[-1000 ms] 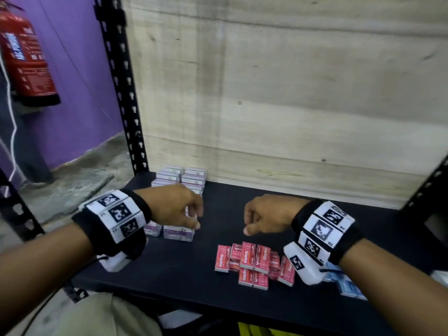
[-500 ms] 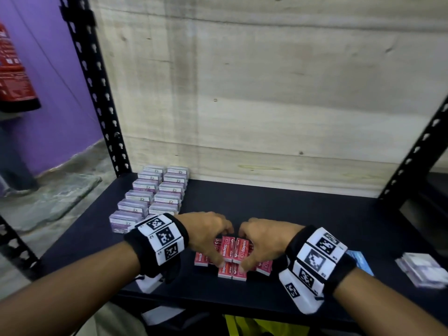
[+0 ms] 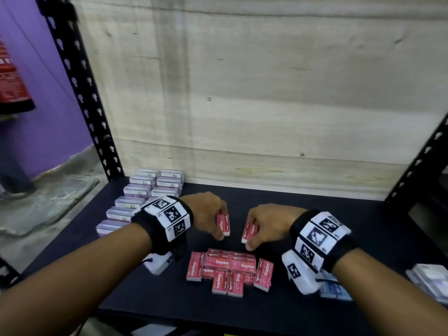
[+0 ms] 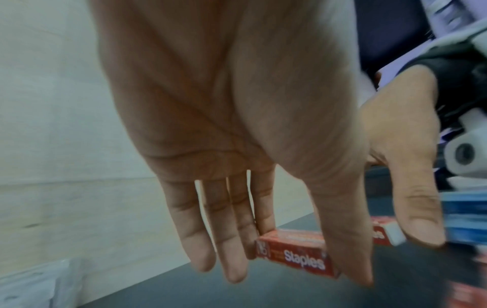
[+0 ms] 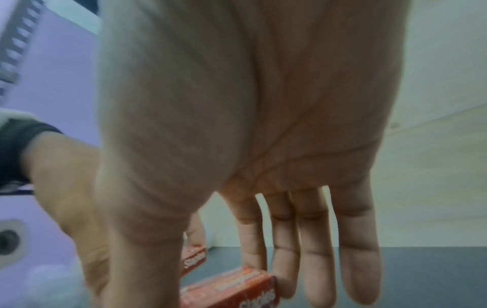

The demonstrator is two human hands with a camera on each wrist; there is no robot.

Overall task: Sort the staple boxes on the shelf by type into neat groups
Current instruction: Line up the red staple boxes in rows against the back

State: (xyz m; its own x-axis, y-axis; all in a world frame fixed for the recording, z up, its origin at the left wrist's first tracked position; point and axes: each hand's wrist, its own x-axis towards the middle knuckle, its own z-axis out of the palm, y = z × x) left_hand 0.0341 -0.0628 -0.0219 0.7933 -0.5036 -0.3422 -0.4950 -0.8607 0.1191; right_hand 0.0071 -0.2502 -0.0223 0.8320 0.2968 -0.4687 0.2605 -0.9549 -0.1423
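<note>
While each hand, left hand (image 3: 208, 214) and right hand (image 3: 269, 221), pinched one red staple box (image 3: 223, 224) endwise, these looked light, stiff, easily held

On the shelf (image 3: 315, 214) I see two rows of boxes (image 3: 145, 190) at the back left corner. A pile of staple boxes (image 3: 230, 267) lies near the front edge, in the middle. My hands (image 3: 211, 214) hold two boxes just behind that pile. More boxes (image 3: 431, 280) sit at the far right.

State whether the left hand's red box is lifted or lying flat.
Lifted: the left hand pinches the red box above the shelf.
</note>
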